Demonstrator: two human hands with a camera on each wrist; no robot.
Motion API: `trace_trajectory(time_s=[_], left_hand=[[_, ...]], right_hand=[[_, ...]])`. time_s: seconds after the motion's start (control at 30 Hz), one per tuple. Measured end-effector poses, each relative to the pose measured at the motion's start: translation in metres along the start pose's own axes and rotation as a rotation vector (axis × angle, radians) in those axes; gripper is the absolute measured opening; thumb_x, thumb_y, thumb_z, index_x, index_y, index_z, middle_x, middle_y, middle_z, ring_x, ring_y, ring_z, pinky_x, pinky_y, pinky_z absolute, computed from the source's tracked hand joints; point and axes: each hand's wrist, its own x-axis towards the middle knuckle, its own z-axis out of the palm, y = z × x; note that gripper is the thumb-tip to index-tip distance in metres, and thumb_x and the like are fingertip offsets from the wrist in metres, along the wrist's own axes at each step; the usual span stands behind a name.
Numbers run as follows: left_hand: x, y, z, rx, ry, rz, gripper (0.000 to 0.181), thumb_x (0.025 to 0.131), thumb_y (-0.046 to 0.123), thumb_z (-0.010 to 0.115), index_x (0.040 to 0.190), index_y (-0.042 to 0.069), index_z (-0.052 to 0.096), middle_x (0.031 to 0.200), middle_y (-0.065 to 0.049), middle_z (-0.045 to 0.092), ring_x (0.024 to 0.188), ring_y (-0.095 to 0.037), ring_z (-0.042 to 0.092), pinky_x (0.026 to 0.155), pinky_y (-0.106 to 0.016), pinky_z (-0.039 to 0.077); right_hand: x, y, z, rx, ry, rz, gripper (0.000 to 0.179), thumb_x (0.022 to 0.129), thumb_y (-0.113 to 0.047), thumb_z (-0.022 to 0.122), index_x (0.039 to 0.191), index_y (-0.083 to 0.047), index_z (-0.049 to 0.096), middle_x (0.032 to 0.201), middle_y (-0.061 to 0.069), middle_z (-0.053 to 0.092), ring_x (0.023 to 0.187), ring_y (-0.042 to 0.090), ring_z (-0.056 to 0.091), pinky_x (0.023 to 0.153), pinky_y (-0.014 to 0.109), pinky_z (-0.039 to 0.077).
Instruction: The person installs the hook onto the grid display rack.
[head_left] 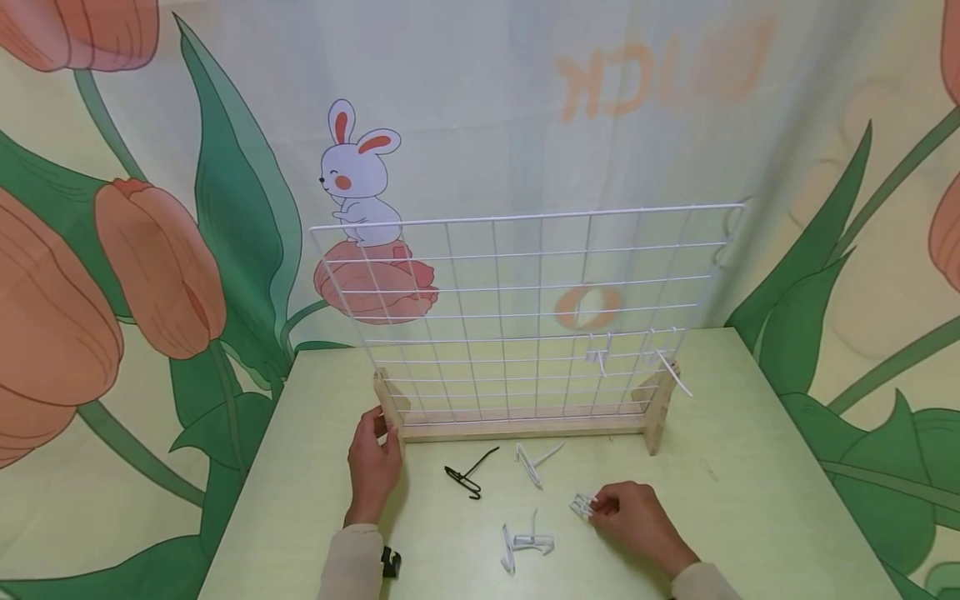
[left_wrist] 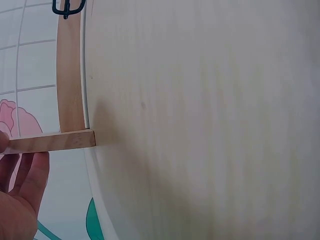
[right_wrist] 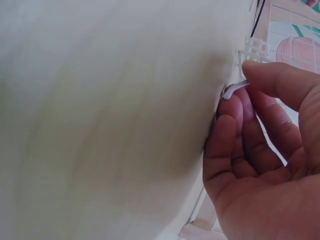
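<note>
My left hand holds the left wooden foot of a white wire grid rack, thumb on one side and fingers on the other. Between thumb and fingertips, my right hand pinches a white wire hook low over the table; its prong shows in the right wrist view, while the fingers cover part of it. Left of that hand lie two white hooks, close together. Nearer the rack are another white hook and a black hook.
Two white hooks hang low on the grid's right side, one left of the other. A wooden base bar joins the rack's feet. Behind the pale table hangs a curtain printed with tulips and a rabbit.
</note>
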Motion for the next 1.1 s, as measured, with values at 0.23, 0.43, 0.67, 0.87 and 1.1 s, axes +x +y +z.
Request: trace_trajectory(time_s=[0.23, 0.43, 0.67, 0.87, 1.1], left_hand=[[-0.001, 0.001, 0.0, -0.01, -0.005, -0.011, 0.037, 0.102, 0.006, 0.066, 0.138, 0.005, 0.057, 0.124, -0.017, 0.069, 0.116, -0.033, 0.071, 0.09, -0.049, 0.065], [-0.001, 0.003, -0.001, -0.016, -0.017, -0.027, 0.038, 0.103, 0.006, 0.065, 0.139, 0.006, 0.056, 0.127, -0.017, 0.069, 0.118, -0.033, 0.071, 0.091, -0.047, 0.065], [-0.001, 0.003, -0.001, -0.014, -0.005, -0.021, 0.038, 0.102, 0.005, 0.066, 0.139, 0.006, 0.057, 0.126, -0.017, 0.07, 0.116, -0.033, 0.071, 0.091, -0.049, 0.065], [0.0, 0.002, 0.0, -0.017, 0.006, 0.005, 0.037, 0.101, 0.004, 0.067, 0.137, 0.005, 0.058, 0.124, -0.017, 0.07, 0.114, -0.033, 0.072, 0.089, -0.047, 0.065], [0.0, 0.0, -0.001, -0.012, -0.001, -0.006, 0.037, 0.102, 0.005, 0.066, 0.138, 0.007, 0.057, 0.124, -0.016, 0.069, 0.114, -0.032, 0.072, 0.09, -0.048, 0.065]], right_hand=[[0.0, 0.0, -0.001, -0.008, 0.028, 0.027, 0.012, 0.085, -0.012, 0.085, 0.083, -0.022, 0.079, 0.076, -0.015, 0.072, 0.069, -0.003, 0.061, 0.065, 0.019, 0.053], [0.001, -0.004, -0.003, 0.013, 0.025, 0.077, 0.01, 0.089, -0.012, 0.083, 0.087, -0.022, 0.079, 0.079, -0.014, 0.072, 0.073, 0.0, 0.063, 0.068, 0.02, 0.055], [0.003, -0.007, -0.002, 0.02, 0.075, 0.037, 0.012, 0.088, -0.011, 0.085, 0.088, -0.022, 0.081, 0.082, -0.014, 0.075, 0.074, -0.002, 0.064, 0.069, 0.02, 0.056], [0.002, -0.012, -0.001, 0.044, 0.22, -0.062, 0.017, 0.083, -0.004, 0.087, 0.086, -0.021, 0.083, 0.082, -0.012, 0.079, 0.071, -0.005, 0.067, 0.066, 0.018, 0.059], [0.0, -0.028, -0.008, 0.069, 0.355, -0.185, 0.017, 0.081, -0.003, 0.088, 0.089, -0.017, 0.084, 0.082, -0.007, 0.08, 0.067, -0.005, 0.069, 0.06, 0.015, 0.057]])
